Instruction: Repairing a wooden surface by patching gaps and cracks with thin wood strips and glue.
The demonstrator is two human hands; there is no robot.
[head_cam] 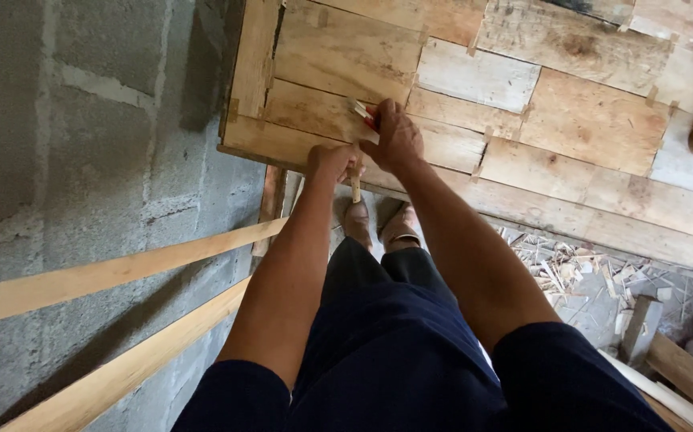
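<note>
Right hand (395, 138), just above frame centre, closes around a red-handled tool (362, 112) pressed against the plank formwork (570, 120). Left hand (330, 162) pinches a small wooden peg (355, 189) at the panel's lower edge, seemingly steadying it.

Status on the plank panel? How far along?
Done: the plank panel looks assembled, boards butted with small wedges at the joints. In hand: right hand grips a red-handled tool at the lower edge; left hand pinches a small wooden stick there. Left: cannot tell; offcuts litter the floor.
</note>
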